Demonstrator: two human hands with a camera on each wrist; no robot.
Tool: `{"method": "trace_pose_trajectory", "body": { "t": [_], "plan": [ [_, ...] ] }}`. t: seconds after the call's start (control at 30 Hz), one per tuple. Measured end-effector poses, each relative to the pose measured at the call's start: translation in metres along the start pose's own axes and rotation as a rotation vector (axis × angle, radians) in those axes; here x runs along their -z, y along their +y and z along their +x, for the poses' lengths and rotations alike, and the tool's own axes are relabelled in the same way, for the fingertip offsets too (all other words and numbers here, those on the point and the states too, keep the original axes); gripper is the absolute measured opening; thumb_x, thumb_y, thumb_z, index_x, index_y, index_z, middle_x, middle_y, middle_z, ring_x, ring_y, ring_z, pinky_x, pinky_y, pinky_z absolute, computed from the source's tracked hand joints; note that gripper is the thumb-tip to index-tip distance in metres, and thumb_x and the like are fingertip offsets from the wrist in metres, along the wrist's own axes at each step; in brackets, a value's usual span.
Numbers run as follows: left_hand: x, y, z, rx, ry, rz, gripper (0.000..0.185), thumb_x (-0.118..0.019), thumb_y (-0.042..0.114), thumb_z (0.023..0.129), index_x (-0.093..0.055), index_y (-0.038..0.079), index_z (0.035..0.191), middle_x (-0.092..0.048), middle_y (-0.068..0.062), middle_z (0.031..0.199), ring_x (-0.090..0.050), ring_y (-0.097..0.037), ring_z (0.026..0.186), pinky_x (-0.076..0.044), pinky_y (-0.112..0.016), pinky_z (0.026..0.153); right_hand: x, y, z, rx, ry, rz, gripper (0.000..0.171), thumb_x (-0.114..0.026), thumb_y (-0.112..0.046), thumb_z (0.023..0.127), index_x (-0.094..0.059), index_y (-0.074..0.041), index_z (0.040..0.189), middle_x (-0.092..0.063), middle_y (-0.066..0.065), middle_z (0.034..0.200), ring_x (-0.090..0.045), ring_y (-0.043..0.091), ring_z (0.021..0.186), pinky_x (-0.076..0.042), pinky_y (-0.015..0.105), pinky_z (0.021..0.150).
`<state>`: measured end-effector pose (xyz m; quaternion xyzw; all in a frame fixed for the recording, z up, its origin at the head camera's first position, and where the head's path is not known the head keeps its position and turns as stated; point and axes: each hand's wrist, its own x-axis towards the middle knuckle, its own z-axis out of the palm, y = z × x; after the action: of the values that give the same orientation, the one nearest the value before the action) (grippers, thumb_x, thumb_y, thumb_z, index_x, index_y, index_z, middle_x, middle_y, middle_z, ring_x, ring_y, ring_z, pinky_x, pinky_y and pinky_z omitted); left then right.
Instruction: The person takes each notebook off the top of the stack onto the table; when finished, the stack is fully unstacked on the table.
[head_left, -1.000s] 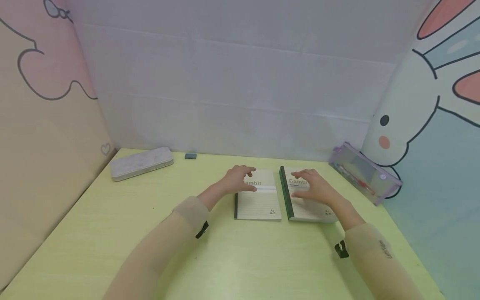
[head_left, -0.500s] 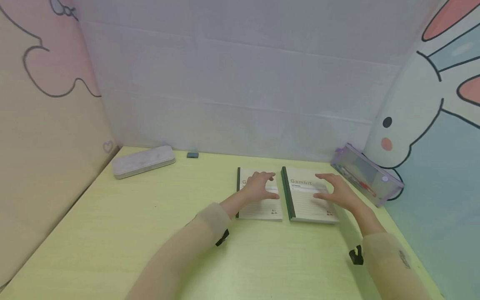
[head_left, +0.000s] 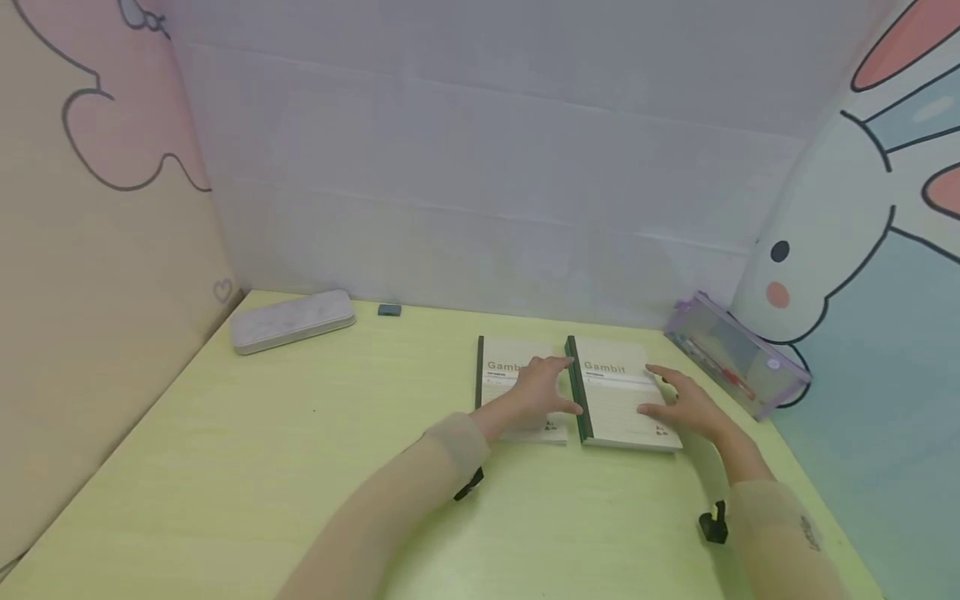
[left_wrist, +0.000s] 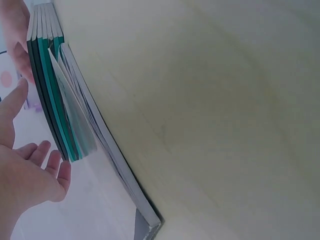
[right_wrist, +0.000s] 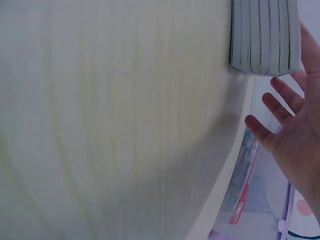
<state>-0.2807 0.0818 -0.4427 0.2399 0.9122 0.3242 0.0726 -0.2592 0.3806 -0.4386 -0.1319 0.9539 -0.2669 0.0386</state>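
A stack of several notebooks [head_left: 615, 392] with green and dark spines lies on the table, "Gambit" printed on the top cover. Just left of it is a single notebook [head_left: 504, 352] lying flat. My left hand [head_left: 538, 390] is above that single notebook, thumb and fingers spread at the spine side of the stack. At the stack's opposite edge is my right hand [head_left: 686, 407], its thumb and fingers apart. In the left wrist view, the stacked spines [left_wrist: 50, 95] stand close to the fingertips. The right wrist view has the stack's page edges [right_wrist: 265, 40] beside the right fingers. Contact is unclear.
A pale pencil case [head_left: 292, 322] lies at the back left, with a small dark block [head_left: 389, 310] beside it. A clear purple-trimmed pouch [head_left: 738, 354] holding pens leans at the right wall. Walls bound the back and sides of the yellow table [head_left: 375, 467].
My left hand has moved right, from the single notebook's left part to the stack's spine. My right hand has shifted right, from over the stack's cover to its right edge.
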Motion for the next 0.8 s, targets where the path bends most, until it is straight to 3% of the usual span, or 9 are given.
{"method": "trace_pose_trajectory", "body": {
  "t": [0.13, 0.23, 0.37, 0.5, 0.8],
  "plan": [
    [-0.007, 0.003, 0.002, 0.021, -0.018, -0.011, 0.094, -0.078, 0.049, 0.070, -0.033, 0.020, 0.147, -0.040, 0.002, 0.147, -0.038, -0.025, 0.131, -0.027, -0.047, 0.110, -0.002, 0.000, -0.003, 0.001, 0.008, 0.009, 0.082, -0.071, -0.041, 0.082, -0.032, -0.005, 0.145, -0.027, 0.030, 0.147, -0.027, 0.055, 0.129, -0.032, 0.069, 0.095],
    [-0.011, 0.005, 0.004, 0.016, -0.022, 0.008, 0.094, -0.078, 0.051, 0.070, -0.035, 0.019, 0.146, -0.042, 0.000, 0.146, -0.040, -0.025, 0.130, -0.033, -0.044, 0.106, -0.003, -0.001, -0.004, 0.011, 0.008, 0.010, 0.081, -0.071, -0.040, 0.083, -0.032, -0.004, 0.145, -0.027, 0.030, 0.147, -0.026, 0.055, 0.129, -0.031, 0.069, 0.096],
    [-0.013, 0.007, 0.006, 0.020, -0.020, 0.034, 0.094, -0.077, 0.053, 0.070, -0.035, 0.017, 0.146, -0.044, -0.002, 0.145, -0.042, -0.025, 0.128, -0.037, -0.042, 0.102, -0.004, -0.001, -0.003, 0.033, 0.022, 0.003, 0.080, -0.072, -0.037, 0.082, -0.034, -0.004, 0.144, -0.027, 0.029, 0.147, -0.022, 0.055, 0.130, -0.024, 0.072, 0.097],
    [-0.014, 0.006, 0.006, 0.050, -0.035, -0.001, 0.095, -0.077, 0.051, 0.070, -0.033, 0.018, 0.147, -0.043, -0.002, 0.145, -0.041, -0.025, 0.129, -0.035, -0.042, 0.106, -0.006, -0.001, 0.000, 0.069, 0.040, -0.025, 0.079, -0.075, -0.034, 0.080, -0.037, -0.003, 0.142, -0.029, 0.030, 0.146, -0.020, 0.055, 0.131, -0.017, 0.073, 0.099],
    [-0.012, 0.004, 0.004, 0.080, -0.086, -0.106, 0.090, -0.076, 0.045, 0.076, -0.030, 0.021, 0.149, -0.041, -0.001, 0.147, -0.034, -0.027, 0.135, -0.031, -0.045, 0.109, -0.009, -0.003, 0.003, 0.088, 0.017, -0.044, 0.080, -0.075, -0.036, 0.079, -0.036, -0.004, 0.143, -0.026, 0.029, 0.147, -0.019, 0.056, 0.130, -0.020, 0.077, 0.093]
  ]
}}
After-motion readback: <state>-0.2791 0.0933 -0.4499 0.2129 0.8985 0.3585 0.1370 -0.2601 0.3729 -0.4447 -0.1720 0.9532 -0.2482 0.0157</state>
